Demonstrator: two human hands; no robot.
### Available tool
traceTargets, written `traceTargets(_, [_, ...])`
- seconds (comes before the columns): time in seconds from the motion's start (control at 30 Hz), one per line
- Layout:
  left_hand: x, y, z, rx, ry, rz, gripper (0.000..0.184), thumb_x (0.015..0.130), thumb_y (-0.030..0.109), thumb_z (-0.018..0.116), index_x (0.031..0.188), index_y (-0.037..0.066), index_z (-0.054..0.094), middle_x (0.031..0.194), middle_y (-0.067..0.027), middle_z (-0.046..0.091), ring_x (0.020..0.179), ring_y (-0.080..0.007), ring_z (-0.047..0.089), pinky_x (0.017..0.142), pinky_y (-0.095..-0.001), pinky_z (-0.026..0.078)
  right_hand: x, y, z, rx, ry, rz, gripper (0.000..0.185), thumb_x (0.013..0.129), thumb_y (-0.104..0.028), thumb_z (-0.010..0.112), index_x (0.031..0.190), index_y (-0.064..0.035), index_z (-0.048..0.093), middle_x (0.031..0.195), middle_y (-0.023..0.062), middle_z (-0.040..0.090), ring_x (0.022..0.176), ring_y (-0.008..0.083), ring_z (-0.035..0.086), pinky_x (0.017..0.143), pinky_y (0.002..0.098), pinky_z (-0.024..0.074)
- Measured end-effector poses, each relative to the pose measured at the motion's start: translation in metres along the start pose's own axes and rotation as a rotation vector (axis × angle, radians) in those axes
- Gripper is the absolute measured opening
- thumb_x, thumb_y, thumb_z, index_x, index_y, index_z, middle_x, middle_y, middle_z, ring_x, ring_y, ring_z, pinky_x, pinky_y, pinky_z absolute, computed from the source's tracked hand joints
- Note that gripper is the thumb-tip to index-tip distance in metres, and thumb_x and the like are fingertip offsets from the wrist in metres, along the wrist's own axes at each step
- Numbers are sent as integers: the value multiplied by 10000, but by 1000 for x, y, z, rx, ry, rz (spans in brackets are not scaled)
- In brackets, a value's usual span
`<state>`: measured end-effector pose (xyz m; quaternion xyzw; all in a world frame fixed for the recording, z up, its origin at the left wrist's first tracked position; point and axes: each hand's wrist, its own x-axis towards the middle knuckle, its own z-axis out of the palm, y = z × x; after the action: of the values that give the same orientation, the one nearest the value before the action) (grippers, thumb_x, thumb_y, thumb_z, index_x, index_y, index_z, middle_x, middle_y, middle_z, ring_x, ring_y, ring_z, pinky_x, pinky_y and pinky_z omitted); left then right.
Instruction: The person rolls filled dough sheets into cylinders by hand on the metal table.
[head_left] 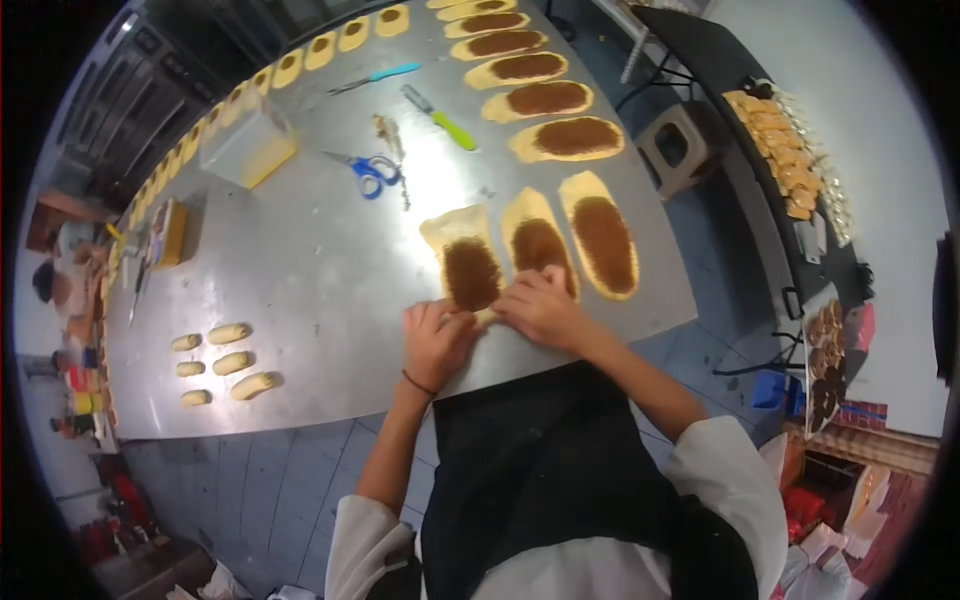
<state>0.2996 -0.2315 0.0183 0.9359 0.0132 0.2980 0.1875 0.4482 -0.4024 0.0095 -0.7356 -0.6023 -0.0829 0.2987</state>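
A flattened piece of dough with dark brown filling spread over it lies in front of me on the metal table. My left hand has its fingers closed on the near edge of this dough. On the other side of that edge, my right hand pinches it too, and the edge looks slightly rolled between them. My fingers hide part of the roll. Just right of it, a second filled dough piece is partly covered by my right hand. A third filled piece lies farther right.
Several rolled dough pieces sit at the left. Blue-handled scissors, a green-handled spatula, a blue-handled tool and a clear plastic container are beyond. Several filled dough ovals line the table's edges. A stool stands right.
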Motion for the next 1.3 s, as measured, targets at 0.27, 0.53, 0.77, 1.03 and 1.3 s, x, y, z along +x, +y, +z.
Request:
traceTargets(0.27, [10, -10, 0, -139, -124, -109, 134, 806, 115, 752, 919, 75, 693, 1006, -114, 561, 966, -307, 516, 860, -397, 406, 8, -2, -5, 130, 35, 84, 130, 885, -249, 695, 957, -143, 717, 966, 15, 593, 996, 219, 527, 847, 424, 325])
traceTargets(0.53, [25, -10, 1, -159, -191, -246, 117, 812, 148, 732, 840, 77, 644, 1054, -151, 537, 1003, -345, 490, 878, -444, 379, 23, 1, -16, 403, -159, 371, 204, 885, -240, 695, 1049, -120, 674, 928, 20, 619, 972, 219, 514, 888, 400, 299])
traceTargets(0.77, [24, -11, -1, -402, -195, -369, 152, 802, 46, 726, 916, 53, 626, 1016, -119, 607, 965, -318, 583, 835, -395, 483, 25, 9, -19, 270, -212, 265, 207, 867, -214, 720, 1038, -121, 648, 937, 0, 659, 973, 199, 529, 902, 392, 297])
traceTargets(1.03, [13, 23, 17, -256, -17, -109, 285, 795, -28, 731, 1057, 35, 639, 1021, -163, 638, 953, -348, 609, 817, -398, 509, 26, 4, -15, 318, -214, 425, 145, 868, -230, 720, 963, -145, 650, 917, -11, 670, 957, 180, 529, 913, 386, 288])
traceTargets(1.3, [17, 5, 17, -273, -203, -122, 273, 822, -10, 691, 1077, 24, 600, 984, -167, 630, 896, -363, 603, 772, -428, 496, 10, 1, -24, 212, -77, 271, 170, 833, -244, 734, 965, -148, 687, 1042, 16, 612, 1014, 204, 527, 883, 400, 307])
